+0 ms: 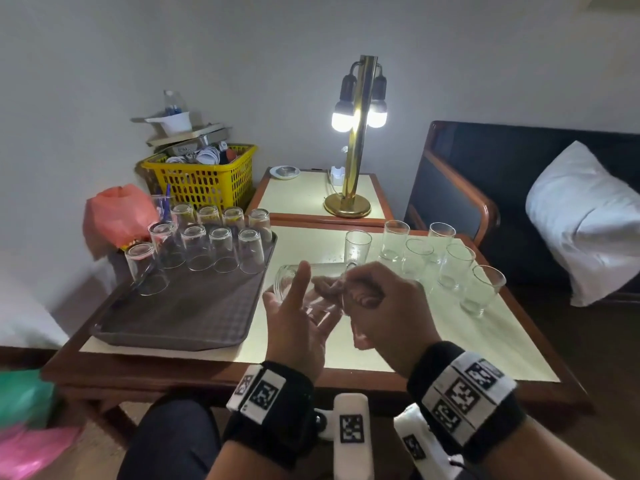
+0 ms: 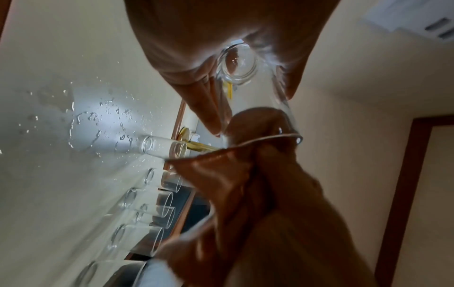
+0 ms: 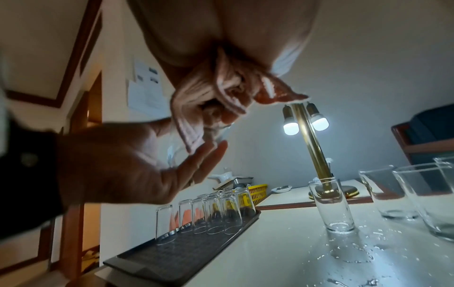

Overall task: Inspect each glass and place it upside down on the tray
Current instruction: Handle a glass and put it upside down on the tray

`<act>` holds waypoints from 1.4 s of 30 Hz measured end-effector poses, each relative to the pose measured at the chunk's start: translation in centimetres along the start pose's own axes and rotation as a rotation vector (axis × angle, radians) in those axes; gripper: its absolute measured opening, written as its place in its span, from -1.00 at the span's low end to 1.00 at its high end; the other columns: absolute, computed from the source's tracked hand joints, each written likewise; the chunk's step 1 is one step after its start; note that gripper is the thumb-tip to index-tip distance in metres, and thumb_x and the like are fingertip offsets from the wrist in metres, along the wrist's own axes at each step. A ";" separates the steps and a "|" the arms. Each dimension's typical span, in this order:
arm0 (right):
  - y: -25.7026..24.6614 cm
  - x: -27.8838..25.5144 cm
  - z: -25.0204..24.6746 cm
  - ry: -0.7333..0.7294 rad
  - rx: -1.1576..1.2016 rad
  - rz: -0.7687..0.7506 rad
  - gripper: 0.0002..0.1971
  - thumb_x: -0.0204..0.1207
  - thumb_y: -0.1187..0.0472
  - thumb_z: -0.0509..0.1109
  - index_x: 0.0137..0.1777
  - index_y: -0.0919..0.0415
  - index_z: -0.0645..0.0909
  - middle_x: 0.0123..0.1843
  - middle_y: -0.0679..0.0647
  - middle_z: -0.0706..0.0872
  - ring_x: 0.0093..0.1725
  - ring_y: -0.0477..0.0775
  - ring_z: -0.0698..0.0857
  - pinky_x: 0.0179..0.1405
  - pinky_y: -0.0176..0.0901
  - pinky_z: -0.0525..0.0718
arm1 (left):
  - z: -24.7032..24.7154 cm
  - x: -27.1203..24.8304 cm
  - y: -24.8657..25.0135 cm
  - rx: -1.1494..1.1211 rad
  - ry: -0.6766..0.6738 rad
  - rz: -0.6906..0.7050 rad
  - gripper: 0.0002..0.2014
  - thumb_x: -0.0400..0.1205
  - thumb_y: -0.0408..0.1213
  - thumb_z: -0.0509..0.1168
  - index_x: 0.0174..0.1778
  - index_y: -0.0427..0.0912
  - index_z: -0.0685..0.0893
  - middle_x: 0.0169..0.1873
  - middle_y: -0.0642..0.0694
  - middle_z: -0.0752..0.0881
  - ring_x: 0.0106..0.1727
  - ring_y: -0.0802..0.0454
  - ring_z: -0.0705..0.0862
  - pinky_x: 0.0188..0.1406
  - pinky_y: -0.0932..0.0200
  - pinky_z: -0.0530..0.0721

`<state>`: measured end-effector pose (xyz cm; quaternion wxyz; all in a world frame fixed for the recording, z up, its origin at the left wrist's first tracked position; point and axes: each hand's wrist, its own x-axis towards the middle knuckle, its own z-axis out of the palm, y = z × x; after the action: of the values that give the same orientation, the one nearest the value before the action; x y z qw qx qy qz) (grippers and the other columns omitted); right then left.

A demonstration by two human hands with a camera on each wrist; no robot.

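My left hand [image 1: 298, 327] cradles a clear glass [image 1: 285, 284] on its side above the table, index finger raised; in the left wrist view its base [image 2: 237, 64] sits between thumb and fingers. My right hand [image 1: 384, 306] grips a brown cloth [image 1: 329, 284], bunched at the glass's mouth [image 2: 221, 174]. A dark tray [image 1: 180, 320] at the left carries several glasses standing upside down [image 1: 221, 249] along its far side. Several upright glasses [image 1: 453, 265] stand at the table's right.
Water drops [image 3: 356, 248] lie on the pale tabletop around the nearest upright glass [image 3: 331, 205]. A lit brass lamp [image 1: 356, 140] stands on the side table behind. A yellow basket [image 1: 204, 178] and red bag [image 1: 117, 213] sit beyond the tray. A sofa with a pillow [image 1: 585, 220] is at right.
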<state>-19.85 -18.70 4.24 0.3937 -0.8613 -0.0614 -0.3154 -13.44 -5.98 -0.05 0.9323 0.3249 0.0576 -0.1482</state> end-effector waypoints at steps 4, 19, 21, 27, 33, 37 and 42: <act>0.4 -0.6 -0.1 -0.019 -0.180 -0.171 -0.78 0.51 0.06 0.52 0.10 0.08 0.81 0.00 -0.31 0.73 0.20 -0.57 0.54 0.43 -0.48 0.38 | -0.1 -0.2 0.2 -0.005 -0.015 -0.043 0.09 0.40 0.02 0.68 0.78 0.08 0.19 0.56 -0.52 0.50 0.03 -0.22 0.87 -0.17 -0.10 0.83; 0.8 0.5 -1.0 -0.711 0.317 0.204 -0.29 0.53 0.56 0.40 0.56 -0.11 0.51 0.32 -0.03 0.78 -0.20 0.45 0.77 -0.42 -0.09 0.82 | 0.5 -1.6 -0.8 0.224 -0.121 -0.021 -0.42 0.52 -0.01 0.62 0.35 -0.07 0.53 -0.03 -0.29 0.79 0.01 -0.29 0.84 -0.24 -0.21 0.79; 0.3 0.7 -1.8 -0.746 0.513 0.359 -0.38 0.55 0.61 0.38 0.51 0.04 0.54 0.27 0.18 0.78 -0.49 0.32 0.63 -0.60 -0.12 0.69 | 0.5 -1.5 -0.5 0.279 -0.158 -0.024 -0.51 0.59 -0.03 0.53 0.34 -0.08 0.51 0.03 -0.28 0.78 0.02 -0.26 0.83 -0.24 -0.15 0.79; 0.3 0.7 -1.7 -0.661 -0.184 -0.064 -0.12 0.60 0.51 0.27 0.71 -0.35 0.13 0.71 -0.35 0.16 0.41 -0.07 0.66 -0.09 -0.78 0.50 | 1.7 -0.8 1.4 0.621 -0.116 0.055 -0.67 0.68 0.14 0.40 0.23 0.21 0.44 -0.10 -0.18 0.70 -0.52 0.18 0.55 -0.60 0.25 0.47; 0.4 -0.3 -1.1 -0.675 0.327 0.212 -0.29 0.50 0.62 0.38 0.61 0.11 0.46 0.29 0.35 0.68 -0.36 0.10 0.70 -0.52 -0.29 0.69 | 2.1 -2.2 0.0 0.446 -0.128 0.089 -0.69 0.65 -0.11 0.48 0.13 0.07 0.45 -0.21 -0.12 0.63 -0.40 0.13 0.71 -0.48 0.15 0.64; 0.4 0.1 -1.9 -0.688 0.628 0.421 -0.31 0.52 0.58 0.39 0.59 0.04 0.50 0.20 0.46 0.70 -0.53 0.16 0.64 -0.61 -0.17 0.70 | 2.1 -2.7 -0.2 0.470 -0.142 0.142 -0.61 0.60 -0.02 0.54 0.19 0.11 0.48 -0.07 -0.21 0.67 -0.25 -0.12 0.74 -0.26 -0.04 0.71; -0.2 -0.2 -1.3 -0.683 -0.311 -0.099 -0.20 0.62 0.48 0.28 0.76 -0.13 0.19 0.69 -0.16 0.40 0.49 -0.06 0.60 0.18 -0.59 0.56 | 2.7 -2.1 1.1 0.676 -0.071 0.088 -0.68 0.72 -0.02 0.41 0.06 0.26 0.32 -0.22 -0.12 0.55 -0.50 0.17 0.51 -0.62 0.28 0.49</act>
<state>-20.75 -19.45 4.91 0.1994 -0.9623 -0.1818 -0.0344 -15.07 -6.34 3.17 0.7789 0.6122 -0.0412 -0.1300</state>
